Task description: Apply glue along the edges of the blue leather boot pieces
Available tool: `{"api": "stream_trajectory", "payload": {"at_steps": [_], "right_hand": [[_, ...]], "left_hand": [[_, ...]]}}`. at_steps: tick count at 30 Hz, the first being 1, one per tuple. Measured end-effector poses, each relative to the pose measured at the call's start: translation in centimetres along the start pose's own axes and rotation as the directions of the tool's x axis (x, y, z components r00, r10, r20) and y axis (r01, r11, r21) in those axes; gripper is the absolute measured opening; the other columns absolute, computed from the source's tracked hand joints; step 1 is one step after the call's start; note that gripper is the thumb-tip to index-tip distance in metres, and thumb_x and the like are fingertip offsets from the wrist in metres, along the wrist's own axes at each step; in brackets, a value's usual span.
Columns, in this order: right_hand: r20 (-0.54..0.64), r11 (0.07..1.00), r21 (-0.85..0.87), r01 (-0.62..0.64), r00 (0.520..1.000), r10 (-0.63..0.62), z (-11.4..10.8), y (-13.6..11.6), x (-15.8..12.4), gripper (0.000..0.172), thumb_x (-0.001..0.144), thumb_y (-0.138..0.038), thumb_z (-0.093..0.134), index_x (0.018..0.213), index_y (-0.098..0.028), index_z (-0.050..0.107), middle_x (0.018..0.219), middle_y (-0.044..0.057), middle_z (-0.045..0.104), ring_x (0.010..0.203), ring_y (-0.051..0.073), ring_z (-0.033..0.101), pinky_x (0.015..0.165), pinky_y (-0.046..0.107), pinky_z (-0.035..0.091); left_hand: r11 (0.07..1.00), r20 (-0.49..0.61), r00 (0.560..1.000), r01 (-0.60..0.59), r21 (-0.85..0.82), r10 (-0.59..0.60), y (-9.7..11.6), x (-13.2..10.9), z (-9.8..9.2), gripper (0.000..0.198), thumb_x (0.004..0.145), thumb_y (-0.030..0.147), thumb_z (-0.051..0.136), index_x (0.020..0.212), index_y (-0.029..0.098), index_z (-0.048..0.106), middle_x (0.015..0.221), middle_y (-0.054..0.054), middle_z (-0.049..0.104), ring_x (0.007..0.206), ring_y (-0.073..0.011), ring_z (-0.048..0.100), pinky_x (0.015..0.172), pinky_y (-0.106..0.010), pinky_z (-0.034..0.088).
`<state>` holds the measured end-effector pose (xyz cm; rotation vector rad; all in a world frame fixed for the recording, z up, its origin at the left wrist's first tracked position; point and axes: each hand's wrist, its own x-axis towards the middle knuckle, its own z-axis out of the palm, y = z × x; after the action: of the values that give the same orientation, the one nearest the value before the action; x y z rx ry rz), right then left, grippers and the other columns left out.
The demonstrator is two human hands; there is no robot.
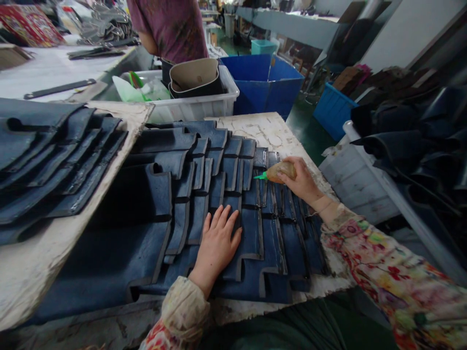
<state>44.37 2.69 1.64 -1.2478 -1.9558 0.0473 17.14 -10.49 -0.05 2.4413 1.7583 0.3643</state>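
Note:
In my right hand (pixel 299 179) is a small amber glue bottle (pixel 279 172) with a green nozzle, tilted so that its tip points left. The nozzle is at the edges of the overlapping dark blue leather pieces (pixel 222 187); whether it touches them I cannot tell. Shiny wet-looking streaks run along several edges on the right side. My left hand (pixel 220 238) lies flat on the pieces near the middle, fingers spread, holding nothing. The pieces are fanned out in rows, each edge showing beside the one before.
More blue pieces (pixel 44 160) lie on a raised board (pixel 54 243) at left. Beyond the worktable (pixel 268 127) stand a white bin (pixel 197 108) and a blue bin (pixel 262 85). A person (pixel 170 31) stands behind them. At right, dark pieces fill a grey crate (pixel 365 182).

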Motion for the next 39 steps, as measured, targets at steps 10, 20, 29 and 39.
{"api": "stream_trajectory", "payload": {"at_steps": [10,20,29,39], "right_hand": [[-0.039,0.997,0.01,-0.073,0.997,0.073,0.4,0.2,0.9,0.035,0.077,-0.033,0.061,0.108,-0.023,0.048,0.108,0.009,0.054,0.105,0.026,0.052,0.094,0.046,0.043],[0.025,0.988,0.025,-0.153,0.988,0.153,-0.3,-0.2,-0.1,0.036,0.078,-0.038,0.061,0.108,-0.023,0.049,0.105,0.008,0.056,0.101,0.025,0.055,0.09,0.045,0.046],[-0.182,0.992,0.016,-0.125,0.975,0.126,-0.1,-0.5,2.1,0.037,0.078,-0.036,0.06,0.11,-0.022,0.047,0.109,0.01,0.052,0.107,0.026,0.051,0.096,0.047,0.042],[0.094,0.976,0.129,-0.178,0.982,0.167,-0.5,-2.6,-0.3,0.04,0.074,-0.039,0.064,0.108,-0.023,0.05,0.107,0.007,0.057,0.101,0.024,0.055,0.09,0.043,0.046]], "left_hand": [[1.0,-0.006,1.0,0.001,0.006,-0.001,0.0,0.0,0.1,0.043,0.091,0.038,0.042,0.132,0.025,0.046,0.142,-0.002,0.044,0.135,-0.023,0.034,0.111,-0.049,0.028],[1.0,0.0,1.0,0.005,-0.015,-0.005,0.0,0.0,-0.1,0.043,0.092,0.037,0.04,0.132,0.025,0.047,0.142,-0.003,0.043,0.135,-0.0234,0.033,0.111,-0.049,0.027],[1.0,0.004,1.0,0.012,-0.027,-0.012,0.0,0.0,-0.1,0.042,0.091,0.037,0.041,0.131,0.025,0.047,0.142,-0.003,0.043,0.135,-0.0232,0.033,0.112,-0.049,0.027],[0.999,-0.005,1.0,0.003,-0.035,-0.003,-0.1,-0.1,0.0,0.042,0.092,0.037,0.04,0.132,0.024,0.047,0.142,-0.004,0.043,0.135,-0.0237,0.033,0.112,-0.049,0.026]]}}
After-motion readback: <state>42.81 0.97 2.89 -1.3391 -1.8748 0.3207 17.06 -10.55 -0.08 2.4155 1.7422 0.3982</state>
